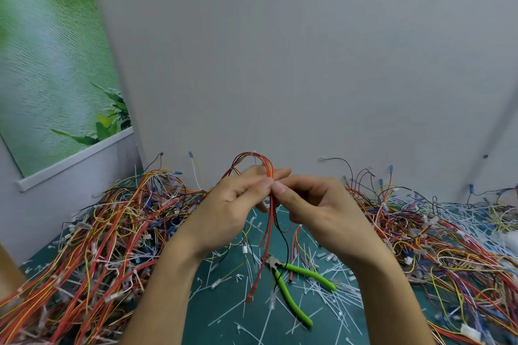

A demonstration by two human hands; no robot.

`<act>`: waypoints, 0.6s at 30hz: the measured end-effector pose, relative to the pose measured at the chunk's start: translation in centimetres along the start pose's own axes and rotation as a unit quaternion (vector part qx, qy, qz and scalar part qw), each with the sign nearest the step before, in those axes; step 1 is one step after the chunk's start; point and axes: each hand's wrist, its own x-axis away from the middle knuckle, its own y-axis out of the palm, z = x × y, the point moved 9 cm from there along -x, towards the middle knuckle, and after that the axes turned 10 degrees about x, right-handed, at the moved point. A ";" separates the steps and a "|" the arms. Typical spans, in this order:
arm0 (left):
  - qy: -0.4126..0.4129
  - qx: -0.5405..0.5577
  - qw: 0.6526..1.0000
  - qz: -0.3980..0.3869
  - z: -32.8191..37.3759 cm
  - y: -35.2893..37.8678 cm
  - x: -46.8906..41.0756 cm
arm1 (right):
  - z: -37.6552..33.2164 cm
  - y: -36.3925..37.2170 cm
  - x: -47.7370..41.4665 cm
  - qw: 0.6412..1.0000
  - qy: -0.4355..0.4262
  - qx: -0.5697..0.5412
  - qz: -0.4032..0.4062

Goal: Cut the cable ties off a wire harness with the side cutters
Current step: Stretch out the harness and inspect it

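Green mat point(232, 308), wire heaps point(98, 246), cut ties point(344, 294), side cutters point(290, 298)

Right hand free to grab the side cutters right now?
Probably not yet: the right hand pinches the harness. The side cutters lie on the mat below, only its hanging ends crossing them; after letting go the way looks open.

Red-orange wire harness point(269, 204) hangs looped; green-handled side cutters point(294, 286) lie beneath (handles spread).
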 end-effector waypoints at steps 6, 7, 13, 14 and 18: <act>-0.089 0.157 0.983 0.024 -2.5 -0.4 -0.5 | 0.1 0.8 0.1 0.998 0.033 -0.048 -0.034; -0.110 0.182 0.976 0.050 -3.2 -1.0 -0.7 | 0.2 0.7 0.2 0.996 0.047 -0.063 -0.034; -0.114 0.374 0.907 0.156 -4.9 -3.9 -1.0 | 0.9 0.3 0.5 0.990 0.111 -0.068 -0.045; -0.095 0.398 0.898 0.162 -4.7 -4.1 -1.1 | 1.1 0.4 0.5 0.989 0.123 -0.061 -0.050; -0.035 0.405 0.887 0.218 -4.5 -5.4 -1.1 | 1.7 0.3 0.4 0.987 0.145 -0.062 -0.042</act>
